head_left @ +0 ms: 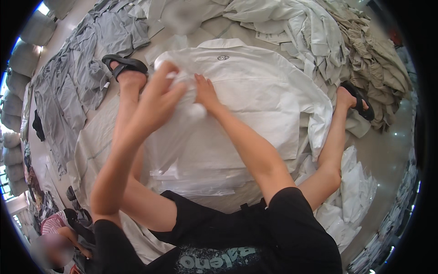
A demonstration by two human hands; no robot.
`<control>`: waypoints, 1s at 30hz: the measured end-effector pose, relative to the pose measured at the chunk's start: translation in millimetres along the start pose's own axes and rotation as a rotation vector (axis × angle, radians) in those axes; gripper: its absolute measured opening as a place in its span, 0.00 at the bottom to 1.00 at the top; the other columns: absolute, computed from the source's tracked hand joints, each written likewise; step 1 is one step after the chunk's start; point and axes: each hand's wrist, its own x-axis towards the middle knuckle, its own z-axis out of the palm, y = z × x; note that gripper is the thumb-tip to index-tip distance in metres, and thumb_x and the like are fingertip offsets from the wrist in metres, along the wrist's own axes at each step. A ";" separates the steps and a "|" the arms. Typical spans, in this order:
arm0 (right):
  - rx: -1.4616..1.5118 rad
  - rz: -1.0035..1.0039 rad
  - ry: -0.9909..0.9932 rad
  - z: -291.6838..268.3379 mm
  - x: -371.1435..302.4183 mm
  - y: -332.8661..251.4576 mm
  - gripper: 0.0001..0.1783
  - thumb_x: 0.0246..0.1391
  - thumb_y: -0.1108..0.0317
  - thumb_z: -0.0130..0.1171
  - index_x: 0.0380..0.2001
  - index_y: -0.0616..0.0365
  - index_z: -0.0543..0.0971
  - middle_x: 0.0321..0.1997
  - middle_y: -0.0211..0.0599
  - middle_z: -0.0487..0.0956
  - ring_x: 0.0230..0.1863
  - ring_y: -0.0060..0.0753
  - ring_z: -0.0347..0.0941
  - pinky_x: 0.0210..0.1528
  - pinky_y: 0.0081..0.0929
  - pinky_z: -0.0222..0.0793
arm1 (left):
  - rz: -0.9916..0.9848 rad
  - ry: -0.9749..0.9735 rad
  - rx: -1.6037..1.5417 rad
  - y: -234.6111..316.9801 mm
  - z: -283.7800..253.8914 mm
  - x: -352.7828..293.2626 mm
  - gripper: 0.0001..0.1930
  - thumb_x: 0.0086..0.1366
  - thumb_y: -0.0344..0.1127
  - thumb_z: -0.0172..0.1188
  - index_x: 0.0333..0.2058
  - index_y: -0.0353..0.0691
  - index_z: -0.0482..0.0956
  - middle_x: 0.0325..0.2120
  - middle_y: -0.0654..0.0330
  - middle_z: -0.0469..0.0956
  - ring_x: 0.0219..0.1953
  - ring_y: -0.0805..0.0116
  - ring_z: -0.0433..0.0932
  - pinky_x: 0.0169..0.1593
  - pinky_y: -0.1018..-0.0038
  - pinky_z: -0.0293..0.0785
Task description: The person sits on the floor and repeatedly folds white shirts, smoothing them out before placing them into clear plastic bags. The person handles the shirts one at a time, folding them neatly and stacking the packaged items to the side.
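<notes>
- White shirt lies spread on a pale cloth over the floor, in from the cloth's left edge; its long axis runs collar away, hem toward the person.
- Right hand, the nearer, rests on the shirt, fingers extended; most of the shirt is to its right.
- Left hand is raised at the shirt's left side, fingers curled; with blurred whitish material there, I cannot tell if it pinches.
- Clear flat bags lie by the hem, contents unclear; plastic bags beside the right knee hold white fabric.
</notes>
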 end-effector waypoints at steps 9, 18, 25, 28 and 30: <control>1.856 0.594 0.273 -182.6 -188.4 112.5 0.57 0.70 0.21 0.40 0.80 0.62 0.59 0.79 0.62 0.67 0.77 0.57 0.67 0.79 0.49 0.63 | 0.151 -0.282 0.007 -2.7 149.2 5.0 0.13 0.73 0.41 0.67 0.45 0.36 0.86 0.30 0.53 0.84 0.32 0.62 0.83 0.39 0.65 0.78; 0.241 0.668 0.305 -155.1 -262.0 32.7 0.43 0.67 0.48 0.69 0.71 0.71 0.70 0.45 0.38 0.87 0.51 0.35 0.82 0.52 0.39 0.76 | 0.383 0.238 0.690 -133.5 146.0 68.4 0.24 0.70 0.32 0.61 0.63 0.36 0.76 0.45 0.50 0.80 0.47 0.48 0.80 0.51 0.54 0.77; 0.745 0.699 0.516 -130.3 -266.4 39.1 0.34 0.63 0.60 0.71 0.67 0.66 0.74 0.50 0.44 0.82 0.49 0.43 0.82 0.61 0.45 0.72 | 0.224 0.248 0.782 -181.2 212.3 62.9 0.32 0.68 0.38 0.58 0.70 0.37 0.72 0.45 0.53 0.80 0.47 0.51 0.78 0.49 0.54 0.74; 0.285 0.670 0.446 -152.4 -264.2 -0.5 0.33 0.63 0.62 0.71 0.66 0.65 0.74 0.62 0.47 0.77 0.52 0.45 0.81 0.64 0.42 0.71 | 0.163 0.114 0.737 -178.7 204.5 80.7 0.32 0.67 0.38 0.58 0.69 0.38 0.72 0.45 0.53 0.81 0.47 0.49 0.80 0.49 0.52 0.76; -0.077 0.590 0.360 -117.2 -280.7 11.7 0.29 0.64 0.63 0.71 0.63 0.64 0.74 0.62 0.48 0.76 0.54 0.46 0.80 0.60 0.41 0.73 | 0.314 0.182 0.727 -175.7 188.7 105.0 0.32 0.67 0.39 0.59 0.69 0.39 0.71 0.47 0.53 0.82 0.49 0.47 0.81 0.51 0.50 0.77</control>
